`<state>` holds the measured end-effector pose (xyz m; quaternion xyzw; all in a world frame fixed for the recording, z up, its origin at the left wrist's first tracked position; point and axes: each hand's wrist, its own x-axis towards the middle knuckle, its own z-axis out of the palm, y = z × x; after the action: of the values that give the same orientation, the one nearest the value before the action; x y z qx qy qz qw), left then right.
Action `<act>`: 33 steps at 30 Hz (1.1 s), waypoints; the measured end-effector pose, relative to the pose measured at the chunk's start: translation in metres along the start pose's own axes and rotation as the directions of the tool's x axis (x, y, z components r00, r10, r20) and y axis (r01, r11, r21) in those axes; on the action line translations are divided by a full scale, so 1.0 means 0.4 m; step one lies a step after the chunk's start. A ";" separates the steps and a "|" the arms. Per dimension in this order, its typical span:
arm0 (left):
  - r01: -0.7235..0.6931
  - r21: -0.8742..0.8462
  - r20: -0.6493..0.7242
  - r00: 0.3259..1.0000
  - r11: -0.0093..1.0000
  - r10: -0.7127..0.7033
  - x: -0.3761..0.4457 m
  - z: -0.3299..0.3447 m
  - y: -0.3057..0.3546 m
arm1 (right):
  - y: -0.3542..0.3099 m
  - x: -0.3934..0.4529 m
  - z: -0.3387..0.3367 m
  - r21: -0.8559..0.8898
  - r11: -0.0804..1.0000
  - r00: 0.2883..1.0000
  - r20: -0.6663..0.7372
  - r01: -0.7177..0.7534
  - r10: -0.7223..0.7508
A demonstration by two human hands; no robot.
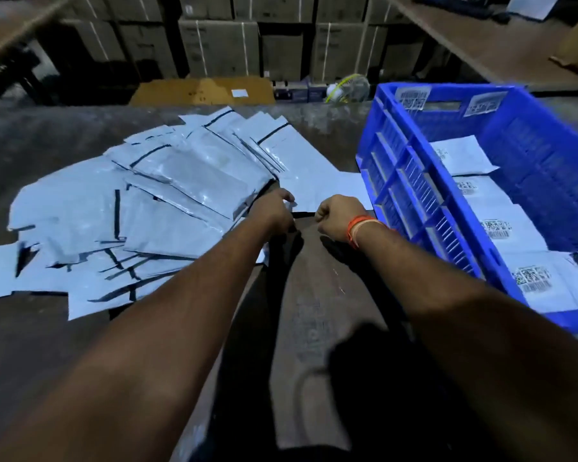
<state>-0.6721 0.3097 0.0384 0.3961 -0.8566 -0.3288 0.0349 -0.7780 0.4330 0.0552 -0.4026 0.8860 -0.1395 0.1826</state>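
Note:
A long grey mailer bag [317, 295] lies on the dark table between my forearms, its far end edged with a black strip. My left hand [274, 210] pinches that far end at its left corner, beside a white mailer [324, 185] lying flat beyond it. My right hand [337, 216], with an orange thread band at the wrist, is curled into a fist on the right corner of the same end. The fingertips of both hands are hidden. A loose pile of white mailers with black strips [167, 201] spreads out to the left.
A blue plastic crate [411, 168] stands at the right and holds labelled white packets [501, 228]. Stacked cardboard cartons [221, 48] line the back, with a flattened carton [204, 91] on the floor before them. A wooden bench [488, 48] runs along the far right.

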 end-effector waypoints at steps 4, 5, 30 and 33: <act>0.048 -0.188 0.035 0.998 0.981 -0.043 0.028 0.041 -0.019 | 0.033 0.004 0.049 0.119 0.991 0.996 -0.050 -0.061 0.067; 0.064 -0.253 0.027 0.998 0.965 -0.059 0.030 0.047 -0.020 | 0.044 0.003 0.060 0.155 0.986 0.995 -0.066 -0.067 0.078; 0.181 -0.361 -0.422 0.843 0.915 -0.334 -0.271 -0.013 -0.072 | 0.066 -0.171 0.011 0.182 0.966 0.920 -0.378 0.181 -0.101; 0.248 -0.269 -0.385 0.858 0.931 -0.340 -0.324 0.038 -0.096 | 0.098 -0.192 0.064 0.256 0.958 0.971 -0.227 0.132 -0.074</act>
<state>-0.5635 0.3909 0.0298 0.5789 -0.7177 -0.3242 0.2115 -0.7460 0.5140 0.0333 -0.4025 0.8511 -0.3107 0.1311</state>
